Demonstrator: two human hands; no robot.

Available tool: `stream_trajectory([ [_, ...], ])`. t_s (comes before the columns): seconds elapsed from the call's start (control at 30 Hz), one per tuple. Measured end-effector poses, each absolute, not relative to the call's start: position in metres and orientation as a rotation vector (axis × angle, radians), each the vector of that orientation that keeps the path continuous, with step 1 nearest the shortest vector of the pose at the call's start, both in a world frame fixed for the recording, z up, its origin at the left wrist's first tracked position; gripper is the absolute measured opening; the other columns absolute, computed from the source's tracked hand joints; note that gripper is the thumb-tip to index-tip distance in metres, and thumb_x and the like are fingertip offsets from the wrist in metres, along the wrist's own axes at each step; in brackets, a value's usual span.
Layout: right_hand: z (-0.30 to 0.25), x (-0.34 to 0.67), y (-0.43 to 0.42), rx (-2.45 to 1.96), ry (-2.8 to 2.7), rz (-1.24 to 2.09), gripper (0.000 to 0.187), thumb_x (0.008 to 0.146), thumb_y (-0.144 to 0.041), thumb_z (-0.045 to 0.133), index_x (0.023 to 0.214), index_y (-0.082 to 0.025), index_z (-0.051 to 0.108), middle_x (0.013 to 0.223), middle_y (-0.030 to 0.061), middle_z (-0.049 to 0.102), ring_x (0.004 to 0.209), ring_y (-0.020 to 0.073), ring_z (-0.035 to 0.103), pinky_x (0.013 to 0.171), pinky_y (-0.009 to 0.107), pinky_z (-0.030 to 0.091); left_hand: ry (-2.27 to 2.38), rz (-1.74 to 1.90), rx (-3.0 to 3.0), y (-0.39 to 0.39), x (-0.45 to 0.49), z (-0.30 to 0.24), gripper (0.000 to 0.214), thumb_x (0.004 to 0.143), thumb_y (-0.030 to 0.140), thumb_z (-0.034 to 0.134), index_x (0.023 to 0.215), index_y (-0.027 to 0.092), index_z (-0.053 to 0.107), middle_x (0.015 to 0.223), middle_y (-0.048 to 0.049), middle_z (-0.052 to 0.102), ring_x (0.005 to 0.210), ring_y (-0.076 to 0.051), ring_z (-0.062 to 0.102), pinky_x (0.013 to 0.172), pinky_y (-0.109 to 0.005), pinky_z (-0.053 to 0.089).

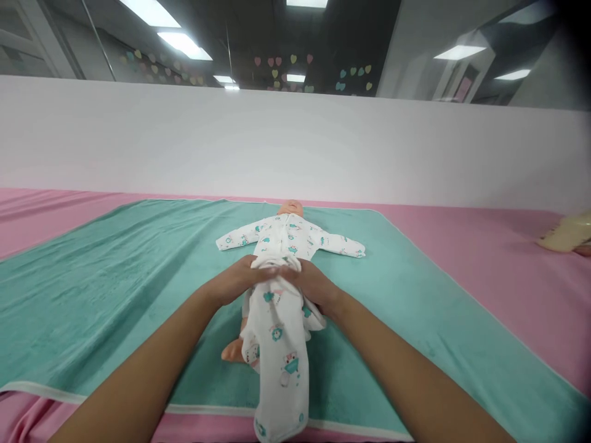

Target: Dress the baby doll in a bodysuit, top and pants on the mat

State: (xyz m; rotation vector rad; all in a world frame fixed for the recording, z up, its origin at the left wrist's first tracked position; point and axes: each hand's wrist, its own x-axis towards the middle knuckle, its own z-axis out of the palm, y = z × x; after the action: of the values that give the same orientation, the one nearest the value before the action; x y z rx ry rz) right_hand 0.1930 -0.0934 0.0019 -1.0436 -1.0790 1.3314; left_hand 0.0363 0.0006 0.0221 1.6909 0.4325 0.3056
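Observation:
A baby doll [290, 209] lies on its back on a teal towel [115, 277], head away from me, dressed in a white printed sleepsuit [289, 237] with both sleeves spread out. My left hand [235, 280] and my right hand [311, 283] meet at the doll's waist, both closed on the sleepsuit's lower part [279, 357]. That loose fabric hangs toward me over the towel's front edge. One bare doll foot [232, 352] pokes out beside it on the left.
The towel lies on a pink sheet [508, 258] covering the surface. A white partition [295, 141] runs along the back. A pale yellow object [567, 232] sits at the far right edge.

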Motion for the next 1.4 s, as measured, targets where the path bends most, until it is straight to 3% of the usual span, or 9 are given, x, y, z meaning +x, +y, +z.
stream_trajectory([
  [0.17,0.001,0.191,-0.096,-1.044,-1.185,1.446,0.037,0.062,-0.038,0.075,0.091,-0.016,0.067,0.083,0.0060,0.067,0.078,0.0213,0.061,0.074,0.037,0.047,0.365,0.372,1.410,0.002,0.039,0.011,0.045,0.080,0.049,0.053,0.099,0.009,0.063,0.088,-0.0128,0.067,0.074,-0.022,0.062,0.067,-0.034,0.049],
  [0.43,-0.003,0.196,-0.092,-0.910,-1.003,1.398,0.046,0.073,-0.052,0.062,0.098,-0.014,0.065,0.081,0.0070,0.065,0.071,0.0178,0.060,0.070,0.034,0.046,0.420,0.109,1.717,-0.001,0.037,0.025,0.028,0.070,0.033,0.069,0.090,0.014,0.065,0.085,-0.0064,0.067,0.078,-0.022,0.062,0.067,-0.029,0.048],
  [0.67,-0.001,0.197,-0.093,-1.030,-1.226,1.468,0.048,0.054,-0.038,0.079,0.094,-0.015,0.066,0.084,0.0060,0.066,0.078,0.0202,0.060,0.071,0.034,0.047,0.288,0.331,1.398,0.003,0.038,0.013,0.039,0.079,0.040,0.059,0.102,0.009,0.062,0.094,-0.0143,0.066,0.081,-0.023,0.062,0.070,-0.033,0.049],
  [0.87,-0.006,0.196,-0.090,-0.898,-0.951,1.465,0.038,0.065,-0.035,0.073,0.096,-0.016,0.065,0.078,0.0041,0.064,0.068,0.0169,0.059,0.068,0.033,0.048,0.345,0.265,1.535,0.002,0.038,0.020,0.037,0.074,0.037,0.065,0.104,0.014,0.062,0.095,-0.0089,0.067,0.081,-0.022,0.061,0.070,-0.031,0.048],
  [1.03,-0.001,0.198,-0.093,-0.890,-1.002,1.476,0.038,0.072,-0.039,0.067,0.102,-0.016,0.063,0.085,0.0059,0.065,0.078,0.0186,0.060,0.076,0.035,0.047,0.409,0.174,1.659,-0.001,0.036,0.026,0.031,0.069,0.029,0.070,0.097,0.015,0.065,0.087,-0.0049,0.067,0.078,-0.020,0.061,0.066,-0.029,0.047],
  [1.3,0.004,0.202,-0.093,-1.018,-1.249,1.569,0.035,0.056,-0.027,0.079,0.085,-0.013,0.066,0.079,0.0047,0.065,0.071,0.0186,0.060,0.067,0.034,0.048,0.267,0.377,1.376,0.002,0.040,0.013,0.044,0.074,0.034,0.063,0.112,0.012,0.056,0.096,-0.0124,0.065,0.079,-0.022,0.061,0.070,-0.033,0.048],
  [1.4,0.002,0.201,-0.092,-0.943,-1.184,1.517,0.037,0.057,-0.024,0.077,0.090,-0.014,0.065,0.079,0.0038,0.066,0.074,0.0199,0.061,0.072,0.036,0.048,0.347,0.357,1.460,-0.001,0.039,0.019,0.043,0.078,0.041,0.058,0.111,0.012,0.057,0.095,-0.0111,0.065,0.079,-0.021,0.060,0.068,-0.030,0.047],
])
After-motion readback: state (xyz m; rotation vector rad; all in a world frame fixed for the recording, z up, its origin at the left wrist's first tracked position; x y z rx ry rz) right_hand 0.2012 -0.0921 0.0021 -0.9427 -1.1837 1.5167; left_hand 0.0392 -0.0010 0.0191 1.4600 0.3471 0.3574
